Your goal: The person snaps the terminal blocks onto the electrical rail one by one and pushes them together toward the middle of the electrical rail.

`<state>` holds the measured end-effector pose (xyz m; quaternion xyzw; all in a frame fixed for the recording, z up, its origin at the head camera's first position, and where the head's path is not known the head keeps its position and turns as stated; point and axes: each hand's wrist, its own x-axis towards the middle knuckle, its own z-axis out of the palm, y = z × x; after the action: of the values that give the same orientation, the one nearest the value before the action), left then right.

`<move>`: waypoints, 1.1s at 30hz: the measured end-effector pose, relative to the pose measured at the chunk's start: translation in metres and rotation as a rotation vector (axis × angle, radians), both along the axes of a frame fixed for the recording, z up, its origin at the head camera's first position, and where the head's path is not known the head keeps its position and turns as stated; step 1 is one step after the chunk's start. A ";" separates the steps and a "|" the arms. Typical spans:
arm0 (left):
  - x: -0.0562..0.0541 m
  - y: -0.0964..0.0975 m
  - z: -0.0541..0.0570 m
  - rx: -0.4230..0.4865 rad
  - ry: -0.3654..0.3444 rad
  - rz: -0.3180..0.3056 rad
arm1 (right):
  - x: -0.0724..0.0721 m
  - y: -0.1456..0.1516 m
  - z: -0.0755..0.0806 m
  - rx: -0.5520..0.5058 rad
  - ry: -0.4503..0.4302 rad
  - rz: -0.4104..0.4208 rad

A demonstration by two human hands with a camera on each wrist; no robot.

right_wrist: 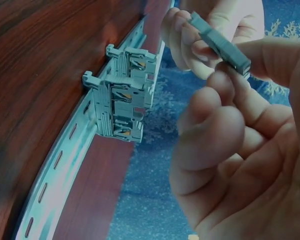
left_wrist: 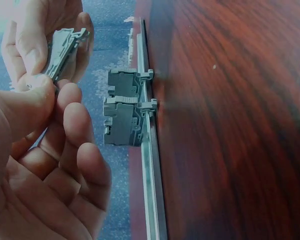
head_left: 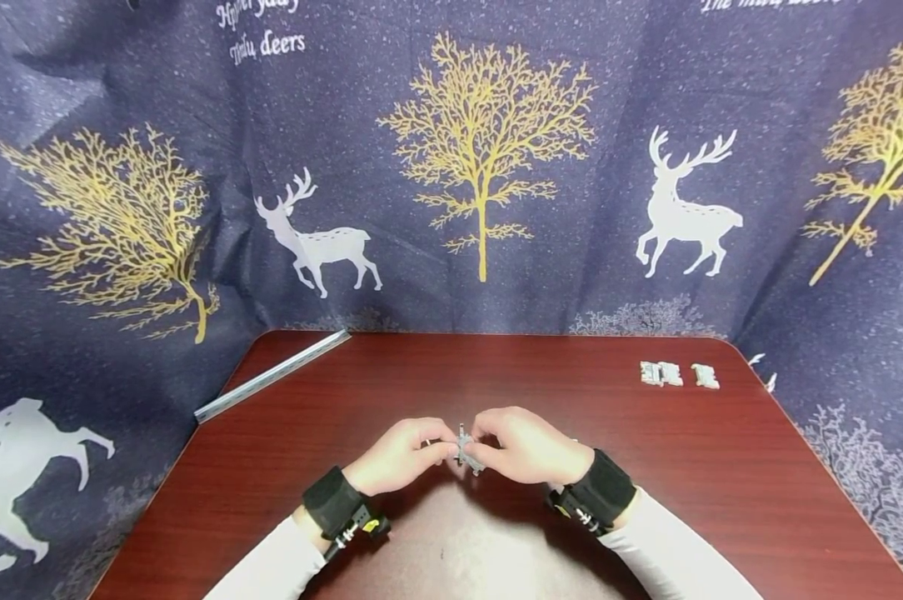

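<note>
Both hands meet near the middle of the table in the head view, around a thin grey terminal block. My left hand pinches one end between thumb and index finger. My right hand also grips the block, thumb on its side. In the right wrist view the block is tilted and held apart from the rail. A slotted metal DIN rail lies beyond the hands and carries grey terminal blocks. In the head view the hands hide most of this rail.
Another metal rail lies slanted along the table's left edge. Several pale terminal blocks lie at the back right. The reddish-brown table ends against a dark blue curtain printed with deer and trees.
</note>
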<state>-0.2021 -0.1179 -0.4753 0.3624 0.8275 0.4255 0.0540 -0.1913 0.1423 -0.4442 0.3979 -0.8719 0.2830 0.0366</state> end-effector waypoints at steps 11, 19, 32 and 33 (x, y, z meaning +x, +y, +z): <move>0.000 0.001 0.000 0.004 0.018 -0.013 | -0.001 0.002 -0.003 0.055 -0.030 0.019; -0.003 -0.003 0.002 0.034 0.051 0.080 | -0.009 0.011 0.001 -0.042 -0.067 -0.049; -0.010 -0.011 -0.004 -0.080 0.198 0.194 | -0.026 0.031 -0.005 -0.023 -0.120 -0.339; -0.010 -0.011 -0.005 -0.096 0.207 0.196 | -0.026 0.032 -0.005 -0.020 -0.127 -0.348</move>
<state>-0.2123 -0.1286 -0.4806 0.3188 0.8794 0.3491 -0.0562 -0.2171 0.1739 -0.4493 0.2219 -0.9253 0.3055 0.0340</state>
